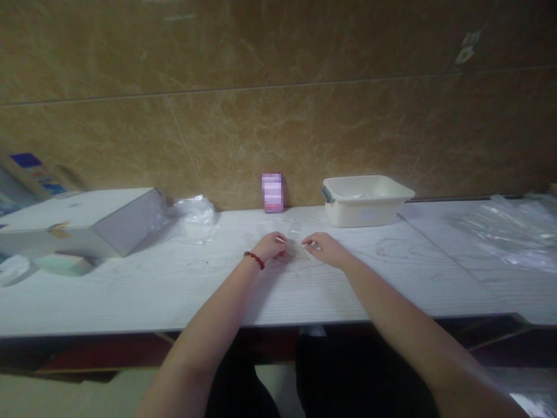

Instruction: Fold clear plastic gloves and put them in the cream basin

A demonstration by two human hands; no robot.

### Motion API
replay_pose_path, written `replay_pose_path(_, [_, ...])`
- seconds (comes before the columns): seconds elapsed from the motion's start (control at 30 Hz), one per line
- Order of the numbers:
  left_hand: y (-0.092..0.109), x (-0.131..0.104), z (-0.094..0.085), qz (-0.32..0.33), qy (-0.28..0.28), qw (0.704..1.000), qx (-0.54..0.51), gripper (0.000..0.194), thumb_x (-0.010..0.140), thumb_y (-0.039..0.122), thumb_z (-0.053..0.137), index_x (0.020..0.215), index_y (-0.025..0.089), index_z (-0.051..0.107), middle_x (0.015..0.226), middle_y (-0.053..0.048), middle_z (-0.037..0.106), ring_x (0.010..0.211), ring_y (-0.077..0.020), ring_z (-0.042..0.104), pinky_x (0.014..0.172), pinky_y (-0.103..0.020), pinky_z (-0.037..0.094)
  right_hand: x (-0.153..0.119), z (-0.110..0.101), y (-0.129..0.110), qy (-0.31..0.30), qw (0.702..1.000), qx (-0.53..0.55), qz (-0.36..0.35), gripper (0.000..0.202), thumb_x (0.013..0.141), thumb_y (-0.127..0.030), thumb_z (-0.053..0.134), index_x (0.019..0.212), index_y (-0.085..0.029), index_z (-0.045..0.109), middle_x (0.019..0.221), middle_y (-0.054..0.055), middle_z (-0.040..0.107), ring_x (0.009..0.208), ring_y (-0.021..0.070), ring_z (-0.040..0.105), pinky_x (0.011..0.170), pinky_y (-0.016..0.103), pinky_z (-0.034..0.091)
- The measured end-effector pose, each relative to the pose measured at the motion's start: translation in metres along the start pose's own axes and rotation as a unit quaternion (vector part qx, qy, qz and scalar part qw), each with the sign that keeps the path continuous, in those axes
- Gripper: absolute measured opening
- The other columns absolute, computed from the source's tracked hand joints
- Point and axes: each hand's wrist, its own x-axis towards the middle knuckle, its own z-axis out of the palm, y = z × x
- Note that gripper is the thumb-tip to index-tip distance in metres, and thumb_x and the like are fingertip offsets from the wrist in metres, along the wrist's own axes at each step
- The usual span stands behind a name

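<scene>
Between my two hands, low over the white table [217, 296], is a small clear plastic bag [298, 251]; its outline is faint against the wood grain. My left hand [272, 246], with a dark red bead bracelet [255, 259] on the wrist, pinches the bag's left side. On the other side, my right hand [325, 248] has thumb and fingers closed on its right edge. Whether anything lies inside the bag is too blurred to tell.
A cream plastic tub [365, 217] with clear plastic inside stands against the wall, right of a pink upright phone-like object [272, 193]. At left are a white box [113, 232], crumpled clear plastic [194, 219] and a pale green block [65, 264]. More clear bags [513, 232] lie far right.
</scene>
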Motion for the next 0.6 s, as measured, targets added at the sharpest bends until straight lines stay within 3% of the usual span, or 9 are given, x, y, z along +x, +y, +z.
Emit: replay_pose_path(0.6, [-0.004,0.0038,-0.0099,-0.012,0.036,0.999,0.036,0.025,0.063,0.012,0.053,0.087,0.014,0.051,0.059,0.0,0.058,0.049,-0.0097,0.054,0.046,-0.018,0.041,-0.0064,-0.003,-0.0054,-0.123,0.991,-0.059,-0.011,0.035,0.073,-0.039,0.049,0.104,-0.022,0.055,0.095,0.007,0.056,0.091,0.0188,0.045,0.082,0.032,0.03])
